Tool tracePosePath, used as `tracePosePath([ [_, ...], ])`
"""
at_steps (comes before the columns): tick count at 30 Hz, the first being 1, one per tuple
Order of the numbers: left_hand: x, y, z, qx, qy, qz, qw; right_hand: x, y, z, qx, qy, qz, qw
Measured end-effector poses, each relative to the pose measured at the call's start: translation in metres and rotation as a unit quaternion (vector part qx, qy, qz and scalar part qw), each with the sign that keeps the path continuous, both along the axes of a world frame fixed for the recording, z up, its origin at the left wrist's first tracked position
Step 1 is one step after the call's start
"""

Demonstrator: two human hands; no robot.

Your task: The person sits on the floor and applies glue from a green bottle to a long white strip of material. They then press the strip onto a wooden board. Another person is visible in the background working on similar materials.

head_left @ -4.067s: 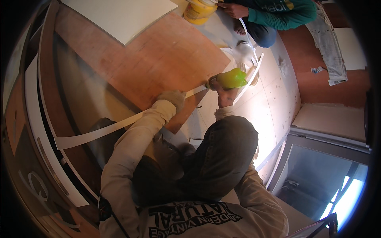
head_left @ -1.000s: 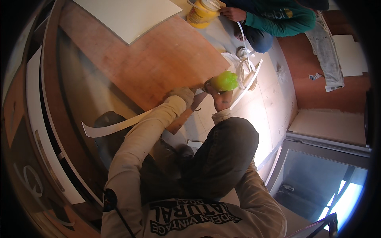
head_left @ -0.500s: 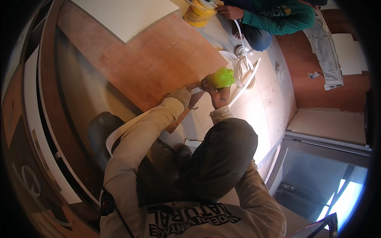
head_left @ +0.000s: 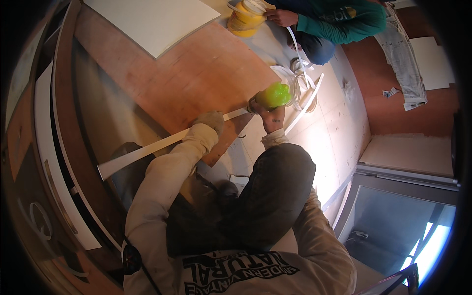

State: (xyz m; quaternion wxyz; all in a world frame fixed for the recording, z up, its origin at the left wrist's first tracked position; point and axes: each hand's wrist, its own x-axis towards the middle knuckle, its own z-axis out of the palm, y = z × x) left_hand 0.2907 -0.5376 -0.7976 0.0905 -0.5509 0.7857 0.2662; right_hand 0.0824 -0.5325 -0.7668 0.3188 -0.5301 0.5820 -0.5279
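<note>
L hand [head_left: 210,121] is closed on a long white strip [head_left: 147,152], which slants up from lower left, its near end loose in the air past the forearm, the other end running over the near part of a reddish-brown board [head_left: 172,83] to the R hand. R hand [head_left: 269,116] is clenched round a lumpy bright green thing [head_left: 275,94] (can't tell exactly what it is); can't tell either if those fingers also pinch the strip. Pale sheet [head_left: 152,24] lies on the board's far side. Beyond the R hand, on the tiled floor [head_left: 339,125], are white coils [head_left: 296,88] w/ another white strip [head_left: 307,103] slanting beside them. Up top, a co-worker's hand [head_left: 281,18], green sleeve [head_left: 322,28], is next to a yellow bucket [head_left: 242,22].
</note>
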Motion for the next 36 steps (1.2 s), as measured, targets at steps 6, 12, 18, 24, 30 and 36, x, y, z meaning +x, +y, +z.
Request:
tracePosePath([
  [6, -0.004, 0.002, -0.004, -0.024, -0.026, -0.019, 0.999, -0.051, -0.019, -0.009, -0.037, 0.007, -0.087, 0.996],
  [12, -0.002, 0.001, -0.013, -0.045, -0.025, -0.019, 0.999, -0.051, -0.017, -0.018, -0.038, 0.051, -0.075, 0.995],
  [18, 0.003, -0.002, 0.005, -0.002, -0.008, -0.018, 1.0, -0.017, -0.001, -0.014, -0.002, -0.006, -0.01, 1.0],
  [24, 0.0, -0.003, -0.005, -0.02, 0.014, -0.019, 1.0, -0.027, -0.009, -0.007, 0.013, -0.011, -0.02, 1.0],
  [30, 0.004, 0.0, -0.007, -0.046, 0.006, -0.022, 0.999, 0.013, -0.003, -0.006, 0.02, 0.005, 0.077, 0.997],
  [36, 0.0, -0.002, 0.002, 0.003, 0.019, -0.013, 1.0, -0.048, -0.017, -0.008, -0.02, 0.038, -0.046, 0.998],
])
